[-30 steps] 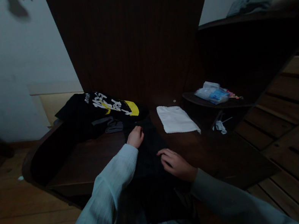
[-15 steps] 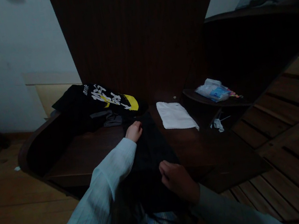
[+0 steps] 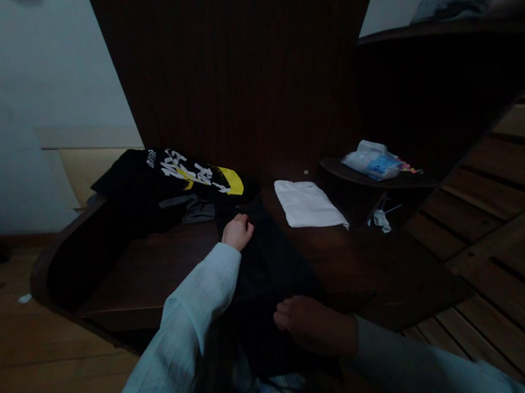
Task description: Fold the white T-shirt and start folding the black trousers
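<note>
A long black garment (image 3: 279, 261) lies down the middle of the dark wooden seat and hangs over its front edge toward my lap. Its exact kind is lost in the dim light. My left hand (image 3: 238, 232) rests on its upper left part, fingers curled into the cloth. Lower down, near the seat's front edge, my right hand (image 3: 310, 325) has its fingers bent closed on the same garment. The fingertips of both hands are hidden. Right of the garment lies a folded white cloth (image 3: 308, 204), touched by neither hand.
A black shirt (image 3: 138, 184) with white and yellow print is heaped at the back left of the wooden bench (image 3: 153, 270). On a small shelf to the right sits a plastic packet (image 3: 373, 162), with crumpled white paper (image 3: 381, 221) below. Wooden slats (image 3: 524, 272) extend at the right.
My right hand has moved slightly down and to the left over the black garment, whose right edge now spreads a little wider. My left hand has barely moved.
</note>
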Tool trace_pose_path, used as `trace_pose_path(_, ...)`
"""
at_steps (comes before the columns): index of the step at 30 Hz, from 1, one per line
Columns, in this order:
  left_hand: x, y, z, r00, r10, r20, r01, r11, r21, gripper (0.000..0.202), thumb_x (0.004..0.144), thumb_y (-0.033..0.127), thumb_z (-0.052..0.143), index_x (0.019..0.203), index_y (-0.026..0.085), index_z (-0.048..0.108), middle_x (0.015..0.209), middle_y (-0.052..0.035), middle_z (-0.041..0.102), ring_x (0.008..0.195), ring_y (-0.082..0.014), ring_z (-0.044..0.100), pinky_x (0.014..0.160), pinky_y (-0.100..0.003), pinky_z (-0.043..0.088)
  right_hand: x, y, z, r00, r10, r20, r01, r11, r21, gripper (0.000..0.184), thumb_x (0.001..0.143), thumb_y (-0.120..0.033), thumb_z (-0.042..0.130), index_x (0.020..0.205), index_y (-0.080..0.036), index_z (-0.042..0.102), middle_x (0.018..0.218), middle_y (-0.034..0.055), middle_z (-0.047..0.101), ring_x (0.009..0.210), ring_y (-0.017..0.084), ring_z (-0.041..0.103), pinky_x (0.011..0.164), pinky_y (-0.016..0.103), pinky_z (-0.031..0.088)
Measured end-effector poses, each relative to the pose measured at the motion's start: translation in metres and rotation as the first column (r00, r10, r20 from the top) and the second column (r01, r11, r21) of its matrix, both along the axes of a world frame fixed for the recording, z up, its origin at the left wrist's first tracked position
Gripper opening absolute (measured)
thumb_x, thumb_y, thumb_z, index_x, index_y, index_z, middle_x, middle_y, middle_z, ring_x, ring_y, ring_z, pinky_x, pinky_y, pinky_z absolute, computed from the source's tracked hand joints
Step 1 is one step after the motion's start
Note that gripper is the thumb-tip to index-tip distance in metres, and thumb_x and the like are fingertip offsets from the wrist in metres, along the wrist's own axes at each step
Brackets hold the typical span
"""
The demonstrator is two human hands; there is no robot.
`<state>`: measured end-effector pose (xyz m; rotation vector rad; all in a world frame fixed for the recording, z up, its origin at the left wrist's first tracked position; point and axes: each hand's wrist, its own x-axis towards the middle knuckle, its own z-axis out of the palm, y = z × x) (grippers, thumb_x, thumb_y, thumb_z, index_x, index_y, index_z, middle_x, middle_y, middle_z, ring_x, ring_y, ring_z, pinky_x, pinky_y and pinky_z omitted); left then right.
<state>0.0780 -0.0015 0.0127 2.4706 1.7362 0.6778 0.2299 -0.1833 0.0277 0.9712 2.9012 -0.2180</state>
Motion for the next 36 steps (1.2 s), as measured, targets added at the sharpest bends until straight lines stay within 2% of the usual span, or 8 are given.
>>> trace_pose_path(3,0.001,-0.001,0.0,1.0,-0.012,-0.028,0.012,1.0,0.006,0.019,0.081,0.02,0.04,0.089,0.014,0.056,0.091,-0.0073,0.058,0.081,-0.0169,0.058,0.069,-0.025,0.045,0.0,0.016,0.006,0.984,-0.017,-0.18,-0.005,0.993,-0.12,0.008,0.079,-0.016,0.048,0.084,-0.018,0.054,0.079,0.001,0.058,0.073,0.012,0.053,0.068,0.023,0.04)
trace_pose_path(7,0.001,-0.002,0.001,0.996,-0.051,-0.078,0.053,0.998,0.024,0.017,0.081,0.021,0.042,0.089,0.015,0.056,0.095,-0.0078,0.057,0.089,-0.0181,0.055,0.075,-0.026,0.044,0.011,0.056,0.014,0.89,-0.212,-0.403,0.223,0.975,-0.019,0.015,0.084,-0.025,0.045,0.09,-0.018,0.056,0.094,0.0063,0.06,0.09,0.016,0.054,0.081,0.029,0.042)
trace_pose_path(11,0.001,-0.001,0.0,0.995,-0.052,-0.084,0.054,0.998,0.019,0.018,0.08,0.021,0.043,0.092,0.016,0.055,0.097,-0.0074,0.056,0.092,-0.0184,0.053,0.078,-0.026,0.044,0.014,0.089,0.003,0.93,-0.209,-0.303,0.232,0.972,0.04,0.05,0.08,-0.043,0.051,0.122,-0.017,0.044,0.134,0.0112,0.039,0.127,0.024,0.029,0.103,0.044,0.024)
trace_pose_path(14,0.001,0.0,-0.001,0.996,-0.047,-0.072,0.048,0.999,0.013,0.018,0.081,0.02,0.042,0.092,0.016,0.056,0.097,-0.0071,0.057,0.092,-0.0181,0.054,0.077,-0.026,0.045,0.008,0.098,-0.01,0.954,-0.196,-0.226,0.215,0.975,0.062,0.052,0.085,-0.045,0.04,0.13,-0.018,0.036,0.14,0.0094,0.032,0.132,0.021,0.02,0.106,0.046,0.015)
trace_pose_path(21,-0.006,0.004,-0.002,0.996,-0.087,0.017,0.088,0.995,-0.045,0.025,0.081,0.018,0.04,0.096,0.017,0.06,0.098,-0.0054,0.062,0.092,-0.0162,0.058,0.08,-0.025,0.045,0.003,0.095,-0.02,0.957,-0.215,-0.197,0.233,0.97,0.072,0.053,0.088,-0.044,0.031,0.134,-0.017,0.029,0.141,0.0089,0.028,0.132,0.018,0.02,0.107,0.043,0.018)
trace_pose_path(28,-0.021,0.001,-0.009,0.95,-0.313,-0.003,0.312,0.947,-0.073,0.037,0.082,0.02,0.038,0.116,0.017,0.052,0.123,-0.0057,0.054,0.114,-0.0149,0.047,0.096,-0.028,0.037,-0.016,0.089,-0.022,0.921,-0.314,-0.23,0.341,0.936,0.088,0.054,0.089,-0.044,0.03,0.133,-0.013,0.032,0.14,0.011,0.03,0.131,0.021,0.022,0.106,0.045,0.019)
trace_pose_path(33,-0.028,-0.017,-0.02,0.963,-0.258,-0.082,0.259,0.966,0.005,0.04,0.084,0.032,0.043,0.121,0.02,0.047,0.134,-0.0108,0.042,0.125,-0.0236,0.034,0.099,-0.042,0.032,-0.03,0.069,-0.03,0.906,-0.334,-0.261,0.372,0.922,0.109,0.057,0.088,-0.047,0.029,0.133,-0.013,0.032,0.139,0.0127,0.032,0.13,0.023,0.023,0.105,0.046,0.019)
trace_pose_path(36,-0.031,-0.03,-0.024,0.958,-0.265,-0.11,0.266,0.964,-0.008,0.045,0.084,0.039,0.043,0.126,0.024,0.042,0.136,-0.0096,0.039,0.126,-0.0252,0.032,0.099,-0.043,0.03,-0.028,0.055,-0.025,0.915,-0.307,-0.26,0.344,0.933,0.108,0.064,0.083,-0.054,0.035,0.131,-0.011,0.036,0.137,0.0158,0.034,0.128,0.027,0.027,0.103,0.046,0.023)
